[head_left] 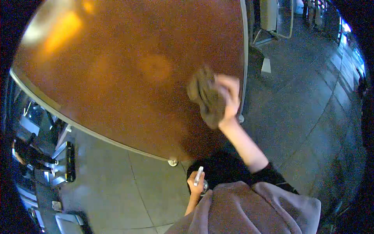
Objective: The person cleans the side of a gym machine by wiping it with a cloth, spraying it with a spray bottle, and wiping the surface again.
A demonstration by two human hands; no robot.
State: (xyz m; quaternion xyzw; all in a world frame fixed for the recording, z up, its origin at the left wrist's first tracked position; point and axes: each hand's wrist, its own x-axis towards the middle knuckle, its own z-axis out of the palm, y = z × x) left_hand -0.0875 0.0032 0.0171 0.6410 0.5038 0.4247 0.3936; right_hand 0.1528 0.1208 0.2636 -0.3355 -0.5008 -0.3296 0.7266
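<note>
My right hand (230, 97) presses a crumpled brown cloth (206, 97) onto the brown table top (128, 66), near the table's right edge. The cloth and hand are blurred. My left hand (196, 185) is held low by my body, below the table's front edge, and grips a spray bottle (199, 176) by its white trigger head; the clear bottle body shows just under the hand.
The table has a metal rim (244, 58) and small feet. Grey tiled floor (304, 117) lies to the right and front. Chairs and metal frames (62, 160) stand at the left, where another person sits. More furniture stands at the far top right.
</note>
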